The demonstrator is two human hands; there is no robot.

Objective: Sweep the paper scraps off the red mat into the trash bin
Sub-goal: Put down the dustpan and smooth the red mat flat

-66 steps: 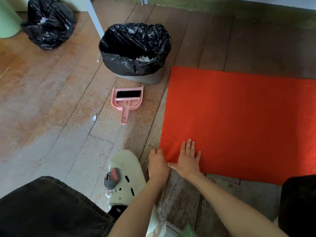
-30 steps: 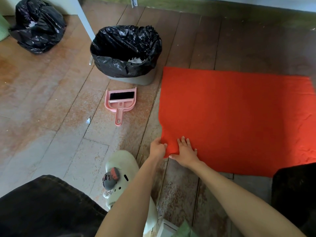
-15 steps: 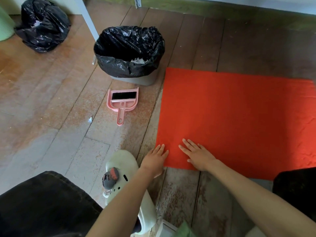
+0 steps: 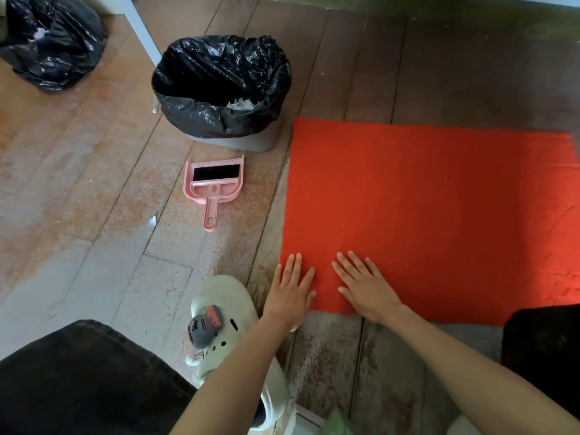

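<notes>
Both hands flat, fingers straight, gripping nothing: left hand (image 4: 290, 293) and right hand (image 4: 365, 285) press flat red felt mat (image 4: 439, 208) near corner; black-lined grey trash bin (image 4: 232, 142) beyond mat's far-left corner.

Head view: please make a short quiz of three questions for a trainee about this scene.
1. True or false: the left hand grips the dustpan.
2. What shows inside the bin? A) white paper B) a bottle C) nothing
3. How many scraps show on the mat?
Key: 1 false: it lies flat on the mat, like the right hand. 2 A. 3 zero.
</notes>
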